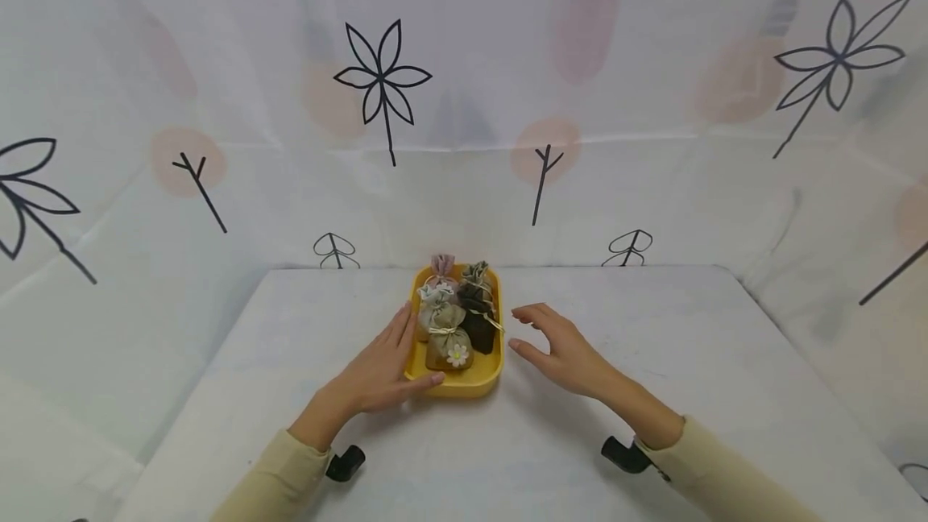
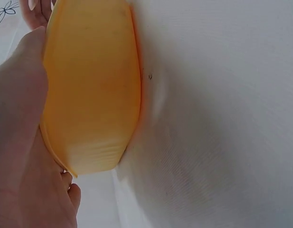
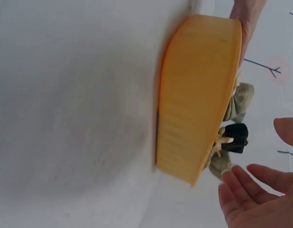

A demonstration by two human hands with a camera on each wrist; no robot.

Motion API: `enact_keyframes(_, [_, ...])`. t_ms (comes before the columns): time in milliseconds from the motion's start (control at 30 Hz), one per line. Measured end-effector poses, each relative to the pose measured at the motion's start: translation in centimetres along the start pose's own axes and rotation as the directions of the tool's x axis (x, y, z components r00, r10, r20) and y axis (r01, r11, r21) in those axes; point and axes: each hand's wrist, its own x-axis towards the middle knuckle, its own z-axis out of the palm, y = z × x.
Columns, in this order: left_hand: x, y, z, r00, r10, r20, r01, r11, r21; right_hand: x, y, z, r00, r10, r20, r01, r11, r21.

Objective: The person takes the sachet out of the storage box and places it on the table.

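Observation:
A yellow plastic tray point(image 1: 464, 387) sits on the table, holding several small drawstring pouches. Nearest the front is a beige pouch point(image 1: 446, 325) with a white flower on it; a black pouch point(image 1: 478, 333) lies to its right, and a pink pouch point(image 1: 442, 266) stands at the back. My left hand point(image 1: 377, 370) rests along the tray's left rim, fingers straight and thumb reaching over the front corner. In the left wrist view it lies against the tray's side wall point(image 2: 91, 85). My right hand point(image 1: 565, 354), fingers loosely bent and holding nothing, hovers just right of the tray.
The tray stands towards the far edge of a white-covered table point(image 1: 623, 425). Behind it hangs a white cloth point(image 1: 464, 200) printed with line-drawn flowers and twigs, which also runs along both sides. A black wrist camera point(image 1: 346, 464) shows beneath the left sleeve.

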Motion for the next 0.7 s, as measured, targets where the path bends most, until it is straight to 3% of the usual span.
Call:
enact_keyframes(233, [-0.1,0.2,0.1,1.0,-0.009,-0.03,0.009,1.0,-0.023,0.9,-1.1,1.4,0.998,-0.047,0.052,0.042,0.996,0.083])
enact_keyframes(433, [0.0,0.3,0.2,0.999,-0.019,-0.045,0.018,1.0,-0.007,2.4,-2.2,3.0,0.992,-0.077,0.099,0.068,0.994,0.085])
enact_keyframes(700, [0.0,0.5,0.1,0.999,-0.022,-0.049,0.021,1.0,-0.011,4.6,-2.9,5.6,0.998,0.024,0.057,-0.026,0.999,0.04])
